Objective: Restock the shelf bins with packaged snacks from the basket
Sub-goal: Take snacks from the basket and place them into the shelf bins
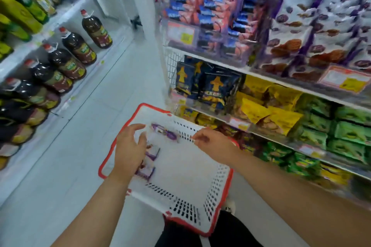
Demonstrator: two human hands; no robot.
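left hand [130, 146], fingers spread over the packs [152, 153], should gather them; right hand [212, 142], loosely curled and empty, takes the pack [164, 132] at its 9 o'clock in the basket [218, 186].

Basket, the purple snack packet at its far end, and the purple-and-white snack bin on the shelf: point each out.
basket [181, 174], head view, bare white floor.
purple snack packet [164, 132], head view, middle of wrapper.
purple-and-white snack bin [313, 32], head view, packets piled inside.
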